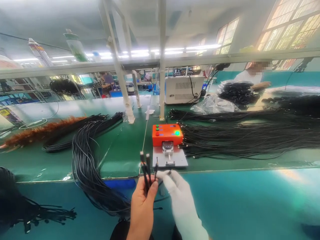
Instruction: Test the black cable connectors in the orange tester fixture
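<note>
Several black cable ends (pixel 148 163) with metal plugs stand up from my bare left hand (pixel 145 203), whose fingers are closed round them. Beside it, my right hand (pixel 178 196) wears a white glove, its thumb and fingers pinched near a small dark cable end. Just beyond both hands sits an orange tester box (pixel 163 135) with a lit green light, and a metal plate with a small fixture (pixel 175 158) in front of it. A thick bundle of black cables (pixel 86 160) hangs over the table edge to the left.
More black cables (pixel 245 138) lie along the right side of the green table (pixel 122 150). White shelf posts (pixel 162 66) rise behind the box. A vented white machine (pixel 183 89) and a plastic bag (pixel 215 104) are farther back. A person (pixel 250 76) is at the back right.
</note>
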`<state>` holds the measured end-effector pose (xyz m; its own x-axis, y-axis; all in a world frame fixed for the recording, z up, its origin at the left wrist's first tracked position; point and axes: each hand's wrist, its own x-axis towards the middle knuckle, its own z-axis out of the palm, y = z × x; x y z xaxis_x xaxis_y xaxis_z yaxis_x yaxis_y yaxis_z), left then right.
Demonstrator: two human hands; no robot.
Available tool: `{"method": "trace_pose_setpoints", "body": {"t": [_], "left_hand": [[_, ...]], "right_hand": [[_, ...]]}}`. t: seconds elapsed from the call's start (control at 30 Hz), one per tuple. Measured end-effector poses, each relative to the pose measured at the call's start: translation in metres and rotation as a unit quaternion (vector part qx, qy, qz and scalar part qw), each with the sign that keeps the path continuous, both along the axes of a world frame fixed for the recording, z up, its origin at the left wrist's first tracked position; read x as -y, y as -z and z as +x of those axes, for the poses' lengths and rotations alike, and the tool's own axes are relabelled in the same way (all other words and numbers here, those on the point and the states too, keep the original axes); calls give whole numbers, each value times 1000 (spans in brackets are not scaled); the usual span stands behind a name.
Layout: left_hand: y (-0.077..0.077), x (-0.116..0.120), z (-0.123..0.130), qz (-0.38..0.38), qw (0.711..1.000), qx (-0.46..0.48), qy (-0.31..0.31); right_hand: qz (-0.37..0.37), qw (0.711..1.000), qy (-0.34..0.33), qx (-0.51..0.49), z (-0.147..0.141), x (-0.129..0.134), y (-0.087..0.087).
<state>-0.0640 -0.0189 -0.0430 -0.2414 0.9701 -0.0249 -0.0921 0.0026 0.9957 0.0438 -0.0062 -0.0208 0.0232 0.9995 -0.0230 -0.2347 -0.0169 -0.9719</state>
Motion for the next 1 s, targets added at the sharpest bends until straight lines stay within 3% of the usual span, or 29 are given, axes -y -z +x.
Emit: {"method": "trace_pose_setpoints", "body": {"t": [0.1, 0.2, 0.3, 0.77, 1.0], "left_hand": [[-2, 1, -2, 33, 997, 11, -71], [-5, 2, -1, 18, 997, 57, -38], [-8, 3, -1, -4, 999, 36, 0], [-11, 2, 3, -19, 999, 37, -2], [-11, 0, 0, -22, 998, 52, 33]], "right_hand": [[-37, 998, 51, -1, 7, -9, 11], [-49, 995, 44, 77, 18, -19, 22], [-52, 992, 24, 113, 23, -28, 28], [-126, 989, 0, 82, 23, -59, 45], [-133, 987, -3, 88, 24, -64, 52]]}}
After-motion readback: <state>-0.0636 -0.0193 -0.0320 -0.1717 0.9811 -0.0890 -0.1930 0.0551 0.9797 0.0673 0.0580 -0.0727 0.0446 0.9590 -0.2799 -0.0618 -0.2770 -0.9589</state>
